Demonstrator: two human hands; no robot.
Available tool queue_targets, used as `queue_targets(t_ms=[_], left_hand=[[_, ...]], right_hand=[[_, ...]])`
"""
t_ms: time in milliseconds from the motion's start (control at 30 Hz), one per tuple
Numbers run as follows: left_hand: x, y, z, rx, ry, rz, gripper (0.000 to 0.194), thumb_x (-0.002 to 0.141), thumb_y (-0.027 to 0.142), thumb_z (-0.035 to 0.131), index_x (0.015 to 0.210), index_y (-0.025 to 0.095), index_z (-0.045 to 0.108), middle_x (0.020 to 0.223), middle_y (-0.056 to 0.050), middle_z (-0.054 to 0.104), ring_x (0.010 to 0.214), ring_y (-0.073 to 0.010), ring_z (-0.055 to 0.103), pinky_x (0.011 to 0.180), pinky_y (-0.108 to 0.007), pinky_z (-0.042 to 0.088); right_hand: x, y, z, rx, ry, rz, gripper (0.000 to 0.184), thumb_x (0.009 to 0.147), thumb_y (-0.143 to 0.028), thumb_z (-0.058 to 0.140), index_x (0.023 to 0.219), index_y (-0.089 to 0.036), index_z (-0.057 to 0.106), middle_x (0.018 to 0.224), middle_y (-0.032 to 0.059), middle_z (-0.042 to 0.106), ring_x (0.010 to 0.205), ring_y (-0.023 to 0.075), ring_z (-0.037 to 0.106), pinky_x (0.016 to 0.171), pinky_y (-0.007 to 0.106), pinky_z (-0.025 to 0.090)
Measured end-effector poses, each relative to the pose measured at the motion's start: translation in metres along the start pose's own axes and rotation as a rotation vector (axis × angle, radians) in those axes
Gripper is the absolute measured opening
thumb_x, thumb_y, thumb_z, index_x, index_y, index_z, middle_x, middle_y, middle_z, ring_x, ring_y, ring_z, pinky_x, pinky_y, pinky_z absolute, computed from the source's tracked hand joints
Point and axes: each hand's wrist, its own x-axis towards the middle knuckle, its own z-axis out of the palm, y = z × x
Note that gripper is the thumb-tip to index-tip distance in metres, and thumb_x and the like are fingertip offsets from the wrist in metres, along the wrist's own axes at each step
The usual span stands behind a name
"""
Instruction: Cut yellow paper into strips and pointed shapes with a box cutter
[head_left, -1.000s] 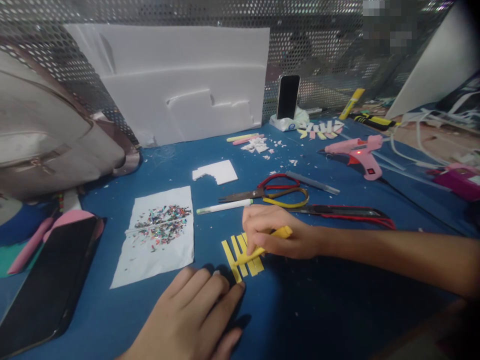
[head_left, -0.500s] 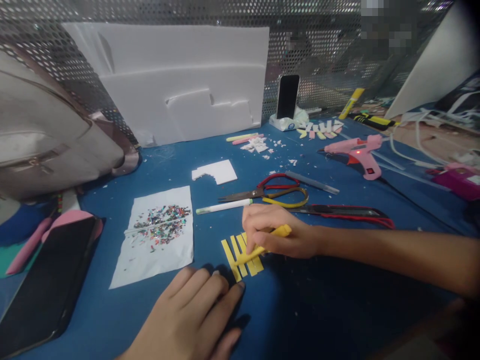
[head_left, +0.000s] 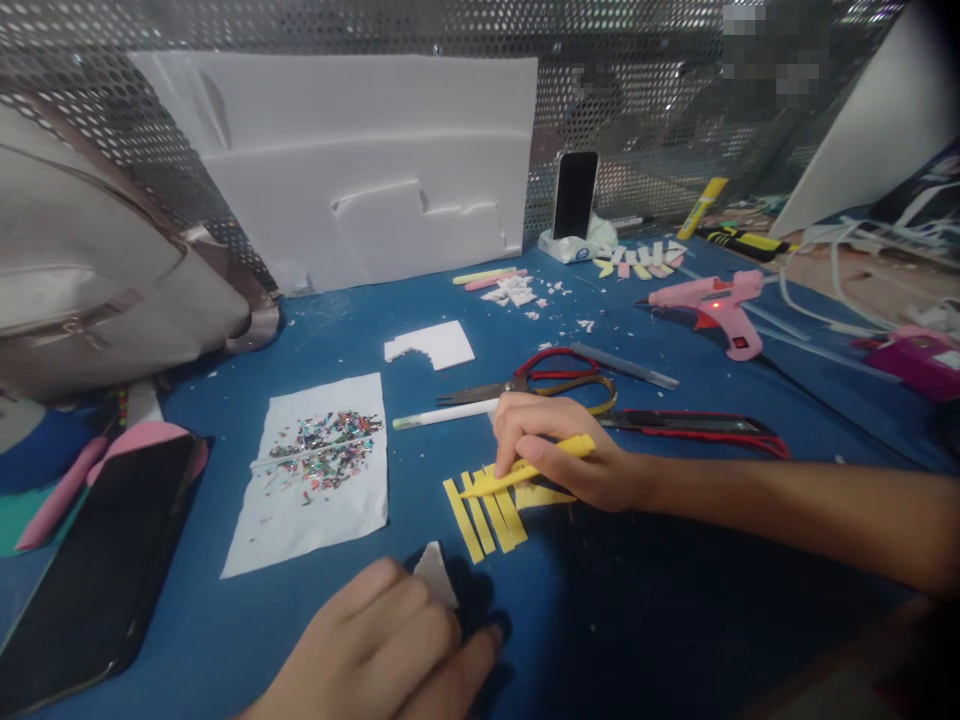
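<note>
My right hand (head_left: 564,455) grips a yellow craft knife (head_left: 525,470), its tip lying over a fan of yellow paper strips (head_left: 487,512) on the blue table (head_left: 637,600). My left hand (head_left: 382,650) rests near the front edge with fingers curled, pinching a small white scrap (head_left: 437,575) just left of the strips. A white pen (head_left: 442,413) and red and yellow handled scissors (head_left: 547,385) lie just beyond my right hand.
A white sheet with glitter bits (head_left: 315,470) lies at left, a black phone (head_left: 97,570) further left. A pink glue gun (head_left: 716,305) sits at back right, a red utility knife (head_left: 690,425) beside my forearm. Foam boards (head_left: 360,170), a bag (head_left: 97,270) and a propped phone (head_left: 575,195) stand behind.
My right hand has lifted and tilted the yellow knife flatter over the strips. My left hand has drawn back and curled, raising a small white scrap at its fingertips.
</note>
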Motion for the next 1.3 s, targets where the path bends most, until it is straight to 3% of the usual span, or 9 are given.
queue_targets(t_ms=[100, 200, 300, 400, 767, 967, 1067, 1200, 1300], left_hand=[[0.000, 0.004, -0.003, 0.037, -0.011, 0.007, 0.026, 0.091, 0.007, 0.046, 0.074, 0.023, 0.058, 0.049, 0.008, 0.043, 0.044, -0.0111, 0.039, 0.049, -0.030, 0.027], [0.002, 0.001, -0.006, 0.094, -0.044, -0.058, 0.021, 0.096, 0.027, 0.047, 0.079, 0.020, 0.058, 0.062, 0.003, 0.056, 0.055, -0.0139, 0.049, 0.054, -0.032, 0.032], [0.003, -0.007, -0.007, 0.199, -0.130, -0.148, 0.034, 0.095, 0.047, 0.044, 0.086, 0.016, 0.057, 0.079, -0.004, 0.063, 0.069, -0.0195, 0.055, 0.063, -0.034, 0.036], [0.003, -0.011, -0.007, 0.292, -0.221, -0.186, 0.046, 0.093, 0.056, 0.041, 0.097, 0.013, 0.057, 0.091, -0.009, 0.064, 0.078, -0.0251, 0.057, 0.069, -0.038, 0.037], [0.004, -0.017, -0.005, 0.074, -0.239, -0.255, 0.021, 0.097, 0.035, 0.045, 0.093, 0.017, 0.055, 0.081, -0.002, 0.060, 0.068, -0.0179, 0.053, 0.063, -0.031, 0.035], [0.005, -0.018, -0.005, -0.006, -0.183, -0.247, 0.016, 0.095, 0.032, 0.050, 0.098, 0.018, 0.057, 0.087, -0.001, 0.063, 0.071, -0.0160, 0.053, 0.065, -0.030, 0.037], [0.004, -0.016, -0.005, -0.035, -0.158, -0.194, 0.017, 0.095, 0.032, 0.051, 0.095, 0.017, 0.059, 0.086, -0.001, 0.064, 0.070, -0.0153, 0.051, 0.066, -0.030, 0.036], [0.001, -0.014, -0.005, -0.080, -0.130, -0.145, 0.014, 0.097, 0.022, 0.049, 0.097, 0.018, 0.062, 0.092, -0.001, 0.066, 0.074, -0.0141, 0.052, 0.072, -0.030, 0.036], [-0.004, -0.013, -0.004, -0.130, -0.143, -0.135, 0.019, 0.096, 0.014, 0.047, 0.105, 0.019, 0.064, 0.102, -0.003, 0.066, 0.080, -0.0149, 0.053, 0.077, -0.032, 0.035]], right_hand=[[0.000, -0.001, 0.001, 0.025, 0.109, 0.026, 0.033, 0.097, -0.029, 0.039, 0.078, -0.014, 0.062, 0.076, 0.0033, 0.057, 0.075, 0.0134, 0.051, 0.071, 0.029, 0.041], [0.001, -0.001, 0.002, 0.072, 0.184, 0.066, 0.033, 0.096, -0.028, 0.039, 0.078, -0.014, 0.062, 0.078, 0.0031, 0.055, 0.074, 0.0128, 0.052, 0.067, 0.027, 0.042], [0.001, -0.001, 0.002, 0.105, 0.208, 0.088, 0.034, 0.098, -0.029, 0.037, 0.079, -0.014, 0.061, 0.079, 0.0027, 0.055, 0.070, 0.0112, 0.052, 0.063, 0.025, 0.042], [0.000, 0.001, 0.001, 0.104, 0.211, 0.085, 0.035, 0.098, -0.030, 0.037, 0.079, -0.014, 0.062, 0.078, 0.0029, 0.055, 0.071, 0.0116, 0.052, 0.065, 0.026, 0.043], [-0.005, 0.006, -0.001, 0.121, 0.093, 0.019, 0.045, 0.098, -0.035, 0.038, 0.067, -0.014, 0.063, 0.067, 0.0029, 0.057, 0.070, 0.0124, 0.052, 0.072, 0.030, 0.045], [-0.004, 0.004, -0.001, 0.110, 0.129, 0.034, 0.043, 0.097, -0.032, 0.039, 0.067, -0.014, 0.063, 0.068, 0.0034, 0.058, 0.073, 0.0126, 0.053, 0.073, 0.030, 0.045], [-0.004, 0.004, 0.000, 0.121, 0.161, 0.053, 0.042, 0.097, -0.031, 0.039, 0.067, -0.014, 0.062, 0.069, 0.0031, 0.057, 0.073, 0.0119, 0.054, 0.067, 0.026, 0.045], [-0.004, 0.002, 0.002, 0.180, 0.160, 0.091, 0.036, 0.098, -0.032, 0.038, 0.078, -0.013, 0.061, 0.072, 0.0006, 0.055, 0.057, 0.0063, 0.053, 0.050, 0.018, 0.044], [-0.005, 0.000, 0.004, 0.222, 0.157, 0.099, 0.027, 0.097, -0.032, 0.041, 0.095, -0.014, 0.061, 0.076, -0.0004, 0.055, 0.057, 0.0053, 0.055, 0.051, 0.016, 0.047]])
